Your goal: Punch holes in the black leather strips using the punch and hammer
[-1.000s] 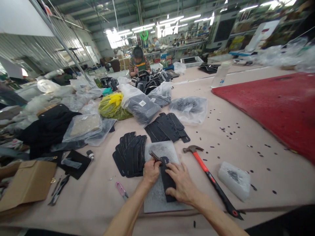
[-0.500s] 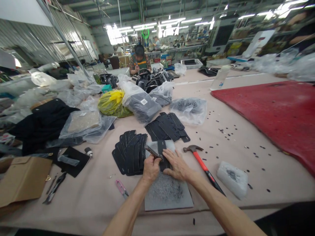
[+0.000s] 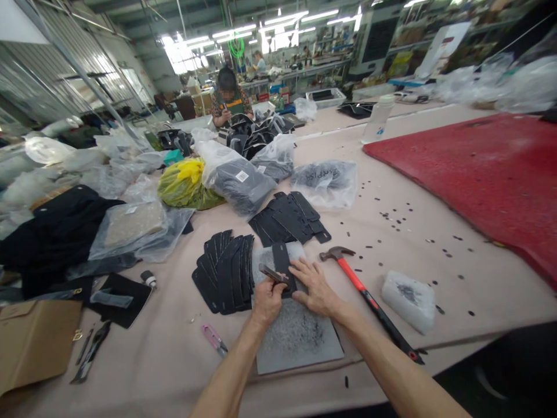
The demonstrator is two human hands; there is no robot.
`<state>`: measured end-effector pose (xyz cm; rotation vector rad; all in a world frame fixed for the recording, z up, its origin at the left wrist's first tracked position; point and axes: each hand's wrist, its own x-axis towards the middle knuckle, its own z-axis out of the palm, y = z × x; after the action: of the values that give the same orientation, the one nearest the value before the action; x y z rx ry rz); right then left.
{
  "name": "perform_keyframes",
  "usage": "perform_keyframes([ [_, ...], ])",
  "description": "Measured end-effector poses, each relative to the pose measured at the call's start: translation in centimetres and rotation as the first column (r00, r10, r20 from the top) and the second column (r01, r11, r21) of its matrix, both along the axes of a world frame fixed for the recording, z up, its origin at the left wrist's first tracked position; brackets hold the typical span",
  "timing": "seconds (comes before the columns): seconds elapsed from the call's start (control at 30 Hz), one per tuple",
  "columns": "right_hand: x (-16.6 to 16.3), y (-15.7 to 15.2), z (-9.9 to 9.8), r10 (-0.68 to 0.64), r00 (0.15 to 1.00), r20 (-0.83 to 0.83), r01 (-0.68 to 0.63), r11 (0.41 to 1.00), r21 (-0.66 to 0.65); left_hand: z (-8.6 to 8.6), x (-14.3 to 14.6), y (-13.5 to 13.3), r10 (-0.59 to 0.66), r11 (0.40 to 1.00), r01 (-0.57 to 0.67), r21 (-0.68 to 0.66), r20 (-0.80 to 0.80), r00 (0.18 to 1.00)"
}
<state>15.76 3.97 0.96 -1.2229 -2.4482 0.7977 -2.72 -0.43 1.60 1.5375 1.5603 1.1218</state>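
Note:
My left hand (image 3: 267, 301) is closed around a metal punch (image 3: 270, 271), which slants over a black leather-like strip (image 3: 281, 255). Fingers spread, my right hand (image 3: 314, 285) lies flat on that same strip. Under the strip is a grey, scuffed board (image 3: 300, 342), its lower half dotted with dark marks. Fanned black pieces (image 3: 226, 273) overlap just left of the board, and a second pile of black pieces (image 3: 287, 217) lies beyond it. To the right of my right hand rests a claw hammer (image 3: 354, 277) with a red and black handle.
Pink thread snips (image 3: 213, 337) lie left of the board. A whitish block (image 3: 409, 301), small dark scraps and a red mat (image 3: 470, 174) are at the right. Plastic-wrapped bundles (image 3: 239, 180) stand behind the piles, a brown case (image 3: 39, 342) at left. A co-worker (image 3: 228, 101) sits across the table.
The camera view has shifted, so most of the table's things appear further left and the hammer's handle end now shows. Both hands keep nearly the same places on the strip.

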Motion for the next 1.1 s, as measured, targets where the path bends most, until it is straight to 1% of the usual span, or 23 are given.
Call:
perform_keyframes([
  [0.27, 0.0, -0.1, 0.5, -0.018, 1.0, -0.025, 0.018, 1.0, -0.007, -0.1, 0.2, 0.0, 0.0, 1.0, 0.0, -0.004, -0.023, 1.0],
  [0.4, 0.1, 0.0, 0.6, -0.017, 0.999, -0.036, 0.017, 1.0, -0.012, 0.0, 0.4, 0.0, -0.005, 1.0, 0.005, -0.008, -0.052, 0.999],
  [0.57, 0.2, -0.1, 0.7, -0.024, 0.999, -0.046, 0.023, 1.0, -0.02, -0.1, 0.5, 0.0, -0.008, 1.0, 0.009, 0.009, -0.119, 0.993],
  [0.73, 0.0, -0.1, 0.7, -0.03, 0.999, -0.042, 0.029, 0.999, -0.019, -0.8, 0.6, 0.1, -0.048, 0.996, 0.063, 0.066, -0.219, 0.974],
  [0.87, 0.1, -0.2, 1.1, -0.011, 1.0, -0.004, 0.011, 1.0, 0.012, -1.2, 1.0, 0.1, -0.025, 0.994, 0.056, 0.094, -0.301, 0.953],
  [0.9, 0.4, -0.3, 1.3, -0.03, 0.999, 0.011, 0.03, 0.999, 0.045, -1.3, 1.0, 0.0, -0.021, 0.993, 0.056, 0.102, -0.315, 0.949],
  [0.93, 1.0, -0.4, 1.5, -0.082, 0.996, 0.026, 0.079, 0.992, 0.093, -1.4, 1.1, 0.0, -0.018, 0.993, 0.056, 0.109, -0.325, 0.945],
  [0.97, 1.7, -0.6, 1.7, -0.165, 0.985, 0.044, 0.157, 0.976, 0.151, -1.5, 1.1, -0.1, -0.013, 0.992, 0.054, 0.113, -0.334, 0.943],
  [1.03, 3.7, -1.0, 1.9, -0.376, 0.92, 0.106, 0.342, 0.906, 0.249, -1.8, 1.1, -0.2, 0.0, 0.992, 0.044, 0.121, -0.344, 0.939],
  [1.07, 4.8, -1.3, 1.9, -0.463, 0.873, 0.156, 0.413, 0.87, 0.269, -1.9, 1.2, -0.2, 0.007, 0.992, 0.037, 0.121, -0.345, 0.939],
  [1.1, 6.0, -1.4, 1.8, -0.522, 0.827, 0.21, 0.466, 0.845, 0.264, -1.9, 1.2, -0.2, 0.012, 0.992, 0.032, 0.122, -0.346, 0.938],
])
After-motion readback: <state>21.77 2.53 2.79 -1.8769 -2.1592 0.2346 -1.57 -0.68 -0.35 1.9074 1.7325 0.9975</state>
